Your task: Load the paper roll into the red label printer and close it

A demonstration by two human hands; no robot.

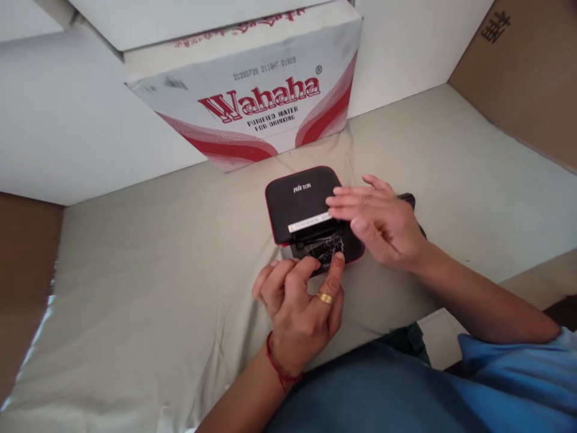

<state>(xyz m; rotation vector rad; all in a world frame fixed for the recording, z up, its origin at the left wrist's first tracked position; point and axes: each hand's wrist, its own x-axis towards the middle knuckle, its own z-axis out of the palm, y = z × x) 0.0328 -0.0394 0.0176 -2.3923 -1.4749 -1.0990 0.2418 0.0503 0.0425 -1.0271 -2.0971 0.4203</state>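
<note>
An open black case (302, 195) with red edges lies on the cloth, its lid tipped back and bearing white lettering and a pale label strip (309, 223). Crinkled clear plastic wrapping (331, 245) shows in its lower half. My left hand (304, 294), wearing a gold ring and a red cord at the wrist, has its fingers curled at the case's near edge, fingertips on the wrapping; the thumb is hard to make out. Over the case's right side my right hand (383, 222) is held open, fingers stretched out. A black object (409, 199) is partly hidden behind it.
A white and red water carton (270, 102) stands behind the case against white boxes (90, 120). Brown cardboard rises at the right (527, 78) and left (27, 270). Beige cloth (135, 288) covers the surface. A pale flat piece (442, 337) lies near my body.
</note>
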